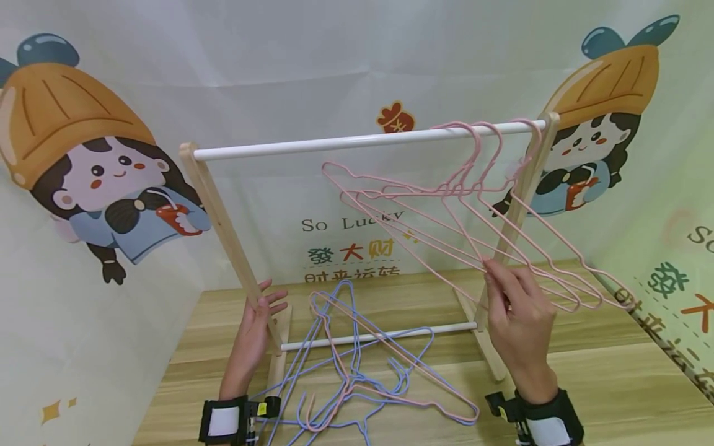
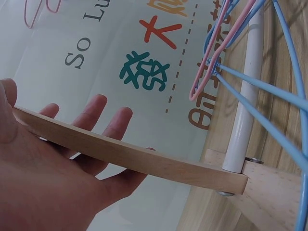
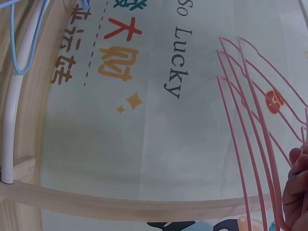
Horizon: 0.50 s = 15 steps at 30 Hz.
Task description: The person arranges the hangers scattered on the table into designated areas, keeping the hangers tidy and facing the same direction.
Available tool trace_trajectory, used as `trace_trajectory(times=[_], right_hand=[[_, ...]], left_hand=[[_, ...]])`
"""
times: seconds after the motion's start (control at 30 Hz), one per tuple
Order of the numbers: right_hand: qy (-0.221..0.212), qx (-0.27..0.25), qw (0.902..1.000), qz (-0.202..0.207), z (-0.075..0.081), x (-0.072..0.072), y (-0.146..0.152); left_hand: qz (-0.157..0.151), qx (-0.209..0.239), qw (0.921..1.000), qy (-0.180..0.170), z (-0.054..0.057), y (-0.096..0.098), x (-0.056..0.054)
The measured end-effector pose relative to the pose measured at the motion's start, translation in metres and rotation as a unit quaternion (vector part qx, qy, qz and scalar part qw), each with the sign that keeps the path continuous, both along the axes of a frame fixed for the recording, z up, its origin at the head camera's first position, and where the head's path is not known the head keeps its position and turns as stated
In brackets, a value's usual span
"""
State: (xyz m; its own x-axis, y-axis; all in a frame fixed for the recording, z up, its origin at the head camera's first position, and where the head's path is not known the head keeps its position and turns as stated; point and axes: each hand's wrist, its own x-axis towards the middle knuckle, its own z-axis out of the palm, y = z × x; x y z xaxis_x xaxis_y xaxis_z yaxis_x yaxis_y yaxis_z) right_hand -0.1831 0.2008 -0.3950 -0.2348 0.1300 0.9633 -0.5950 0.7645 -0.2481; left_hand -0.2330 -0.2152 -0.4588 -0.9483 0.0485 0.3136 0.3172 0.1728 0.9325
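Several pink hangers (image 1: 463,192) hang by their hooks from the right end of the white top rail (image 1: 334,144) of a small clothes rack. My right hand (image 1: 521,310) is at their lower bars, pinching a pink hanger between thumb and curled fingers; in the right wrist view the hand (image 3: 297,192) shows only at the right edge. My left hand (image 1: 258,328) rests against the rack's left wooden post (image 1: 225,229). In the left wrist view the post (image 2: 96,144) crosses the hand, whose fingers (image 2: 118,122) extend beyond it, spread and fairly straight.
On the wood-patterned table (image 1: 602,384), blue hangers (image 1: 357,347) lie tangled with a pink hanger (image 1: 415,402), overlapping the rack's white lower bar (image 1: 446,329). The right wooden post (image 1: 521,210) stands beside the hung hangers. A printed backdrop (image 1: 290,62) encloses the back and sides.
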Motion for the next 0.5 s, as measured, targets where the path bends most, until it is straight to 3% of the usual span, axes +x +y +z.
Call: trace_trajectory(times=[0.5], right_hand=[[-0.009,0.023,0.9997,-0.006,0.0013,0.0022,0.0063]], left_hand=[[-0.002,0.003,1.0000,0.003,-0.0006,-0.0001,-0.0001]])
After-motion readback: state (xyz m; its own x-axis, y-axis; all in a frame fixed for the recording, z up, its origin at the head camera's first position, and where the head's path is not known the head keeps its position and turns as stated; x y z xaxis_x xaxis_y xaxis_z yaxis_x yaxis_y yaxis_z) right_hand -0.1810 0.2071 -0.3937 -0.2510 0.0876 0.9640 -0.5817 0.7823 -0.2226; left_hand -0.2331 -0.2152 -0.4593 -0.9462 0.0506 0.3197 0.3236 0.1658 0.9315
